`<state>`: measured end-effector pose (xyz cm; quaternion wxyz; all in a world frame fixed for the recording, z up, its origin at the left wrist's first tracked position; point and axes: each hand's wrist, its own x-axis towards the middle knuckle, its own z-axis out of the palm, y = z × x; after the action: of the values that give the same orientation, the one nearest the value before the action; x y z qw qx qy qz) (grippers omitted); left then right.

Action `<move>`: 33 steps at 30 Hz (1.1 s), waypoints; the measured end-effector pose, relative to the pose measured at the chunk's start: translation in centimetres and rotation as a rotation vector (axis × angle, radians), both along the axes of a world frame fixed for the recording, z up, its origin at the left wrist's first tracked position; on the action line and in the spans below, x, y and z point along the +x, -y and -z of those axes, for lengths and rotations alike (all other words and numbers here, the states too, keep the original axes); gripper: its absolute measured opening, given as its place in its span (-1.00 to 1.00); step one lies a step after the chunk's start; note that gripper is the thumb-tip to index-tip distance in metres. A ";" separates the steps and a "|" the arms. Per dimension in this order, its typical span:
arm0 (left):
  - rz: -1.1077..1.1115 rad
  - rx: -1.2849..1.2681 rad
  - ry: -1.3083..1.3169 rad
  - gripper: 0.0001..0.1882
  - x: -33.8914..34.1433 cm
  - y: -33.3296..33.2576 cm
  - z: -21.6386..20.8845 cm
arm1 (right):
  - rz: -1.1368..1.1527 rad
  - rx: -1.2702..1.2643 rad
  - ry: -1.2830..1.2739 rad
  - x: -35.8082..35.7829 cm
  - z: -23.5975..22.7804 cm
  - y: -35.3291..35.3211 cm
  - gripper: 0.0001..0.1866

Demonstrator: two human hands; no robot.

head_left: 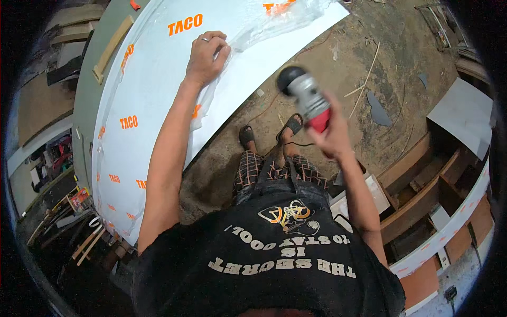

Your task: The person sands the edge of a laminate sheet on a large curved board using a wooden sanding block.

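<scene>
A large white sheet [174, 79] covered in thin printed protective film lies on the worktable at the left. Along its right side the film [248, 34] is loosened and crumpled. My left hand [207, 57] rests over the sheet, its fingers curled and closed on the film's wrinkled edge. To the right, away from the sheet's edge, my right hand [335, 132] grips a trim router [311, 100]. The tool has a red body, a silver collar and a round black end that points up and left. Motion blurs it and my hand.
A wooden cabinet frame [422, 174] with open compartments stands at the right, below a pale panel [459, 113]. Wood strips [364, 79] and grey offcuts [377, 110] litter the concrete floor. A cord runs near my feet. Tools and sticks [68, 206] crowd the lower left.
</scene>
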<state>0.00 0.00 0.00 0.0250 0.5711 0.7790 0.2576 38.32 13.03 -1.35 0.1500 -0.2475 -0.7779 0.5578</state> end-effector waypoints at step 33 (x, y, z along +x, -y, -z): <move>-0.039 -0.037 0.042 -0.92 0.3 -1.1 -1.3 | -0.150 0.140 0.153 -1.4 -2.1 -5.1 -0.01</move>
<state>0.29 1.08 1.34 0.0466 0.5497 0.7940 0.2555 36.90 18.11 0.70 0.0651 -0.2193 -0.8403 0.4915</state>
